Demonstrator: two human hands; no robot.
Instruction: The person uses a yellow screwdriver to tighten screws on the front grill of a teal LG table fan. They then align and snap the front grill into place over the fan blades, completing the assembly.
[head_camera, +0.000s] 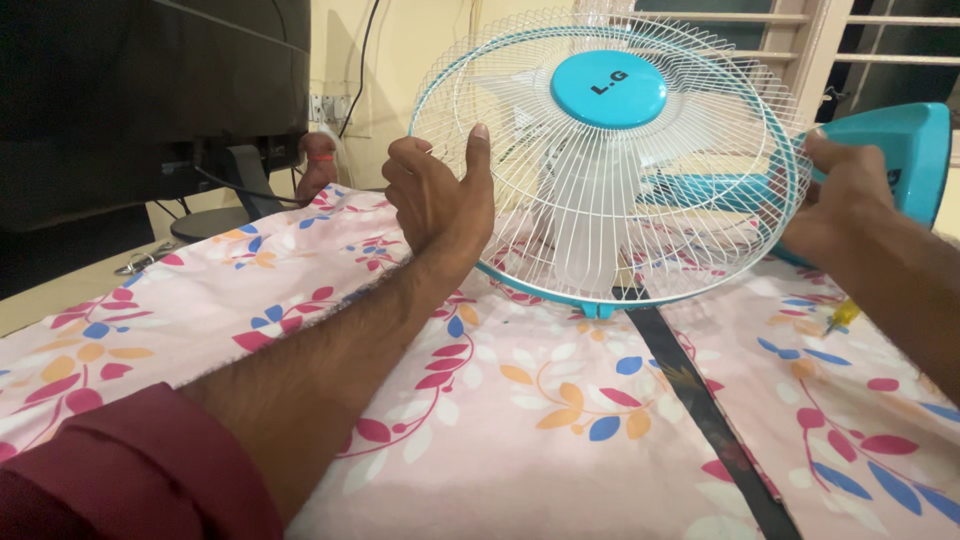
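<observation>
The left hand (437, 195) grips the left rim of the fan guard (610, 160), a round white wire cage edged in turquoise; its fingers curl around the rim wires and the thumb stands straight up against the front of the grille. The right hand (840, 205) closes on the opposite rim, fingers wrapped around the turquoise band, with the fan's turquoise base (900, 150) just behind it. So both hands are closed on the guard, 1 at each side. The fan stands tilted on a pink floral cloth (520, 420), its lower rim touching the fabric, the pale blades (590, 215) visible through the wires behind the round turquoise cap (608, 88). A yellow-handled screwdriver (842, 317) lies on the cloth below the right wrist.

The step in hand looks like holding the front guard steady at its rim, seating it or working it loose; which, I cannot tell. Any next move calls for even pressure from both sides, so that the thin wires do not bend, and a check of the small clip (600, 310) at the bottom edge.
</observation>
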